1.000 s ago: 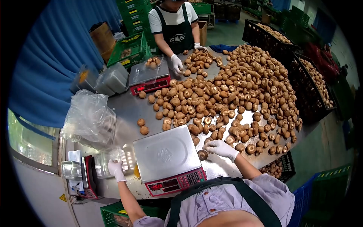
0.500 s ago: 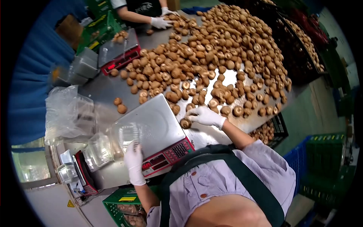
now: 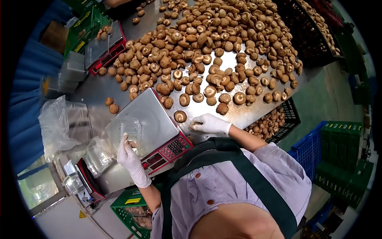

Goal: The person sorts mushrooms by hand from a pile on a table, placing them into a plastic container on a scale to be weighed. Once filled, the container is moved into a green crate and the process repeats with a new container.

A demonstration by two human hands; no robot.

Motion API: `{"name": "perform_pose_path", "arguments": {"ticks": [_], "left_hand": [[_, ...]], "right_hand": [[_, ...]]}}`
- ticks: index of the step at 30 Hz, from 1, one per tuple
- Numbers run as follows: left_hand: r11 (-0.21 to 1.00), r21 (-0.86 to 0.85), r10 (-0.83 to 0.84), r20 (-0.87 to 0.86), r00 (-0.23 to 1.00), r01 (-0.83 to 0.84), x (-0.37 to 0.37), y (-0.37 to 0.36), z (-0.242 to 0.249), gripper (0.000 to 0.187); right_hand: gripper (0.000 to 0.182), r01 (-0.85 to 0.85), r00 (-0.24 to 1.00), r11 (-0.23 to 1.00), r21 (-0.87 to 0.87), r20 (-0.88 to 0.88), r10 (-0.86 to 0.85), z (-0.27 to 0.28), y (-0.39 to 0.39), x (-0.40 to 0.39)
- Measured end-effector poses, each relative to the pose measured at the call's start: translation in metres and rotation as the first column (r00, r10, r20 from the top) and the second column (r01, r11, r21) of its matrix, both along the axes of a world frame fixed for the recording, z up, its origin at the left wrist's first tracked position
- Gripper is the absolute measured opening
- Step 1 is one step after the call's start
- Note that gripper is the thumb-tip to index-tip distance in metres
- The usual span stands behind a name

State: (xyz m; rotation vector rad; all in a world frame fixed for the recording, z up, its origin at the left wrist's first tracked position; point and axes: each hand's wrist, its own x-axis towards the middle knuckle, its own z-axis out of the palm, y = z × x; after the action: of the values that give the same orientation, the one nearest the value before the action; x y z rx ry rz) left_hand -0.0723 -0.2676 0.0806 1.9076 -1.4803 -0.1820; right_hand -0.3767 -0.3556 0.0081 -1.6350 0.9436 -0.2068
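Note:
My left hand (image 3: 130, 157), in a white glove with brown-stained fingertips, is closed at the near edge of a clear plastic container (image 3: 131, 126) over the scale's metal plate (image 3: 153, 113). My right hand (image 3: 211, 123), also gloved, rests low over the steel table with its fingers curled together. A brown bit shows at its fingertips, and I cannot tell what it is. One mushroom (image 3: 180, 116) lies just left of those fingertips, beside the scale. Beyond spreads a large heap of brown mushrooms (image 3: 223, 32).
A second scale (image 3: 104, 49) stands at the far left with mushrooms on it. Clear containers (image 3: 99, 153) and a plastic bag (image 3: 57, 127) lie left of my scale. A black crate (image 3: 292, 119) of mushrooms sits below the table's right edge. A green crate (image 3: 127, 209) is below left.
My right hand has drawn back from the single mushroom, which stays on the table. My left fingers have turned upward, and the container has shifted slightly right. The view has moved; the co-worker's gloved hands are gone.

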Motion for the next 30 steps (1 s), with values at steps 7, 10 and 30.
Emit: {"name": "perform_pose_path", "arguments": {"ticks": [7, 10, 30], "left_hand": [[0.995, 0.079, 0.0, -0.644, 0.765, 0.066, -0.092, -0.024, 0.007, 0.042], [0.995, 0.078, 0.021, -0.757, 0.653, 0.059, -0.115, -0.033, -0.018, 0.048], [0.907, 0.394, -0.192, 0.072, 0.979, 0.149, -0.172, -0.133, -0.122, 0.055]], "right_hand": [[0.026, -0.051, 0.996, 0.999, -0.016, -0.08, 0.05, 0.007, -0.006, -0.021], [0.027, 0.004, 1.0, 1.0, 0.01, 0.006, -0.004, -0.005, -0.008, -0.033], [0.027, 0.039, 0.997, 0.996, -0.075, -0.057, -0.044, -0.006, -0.052, -0.096]]}}
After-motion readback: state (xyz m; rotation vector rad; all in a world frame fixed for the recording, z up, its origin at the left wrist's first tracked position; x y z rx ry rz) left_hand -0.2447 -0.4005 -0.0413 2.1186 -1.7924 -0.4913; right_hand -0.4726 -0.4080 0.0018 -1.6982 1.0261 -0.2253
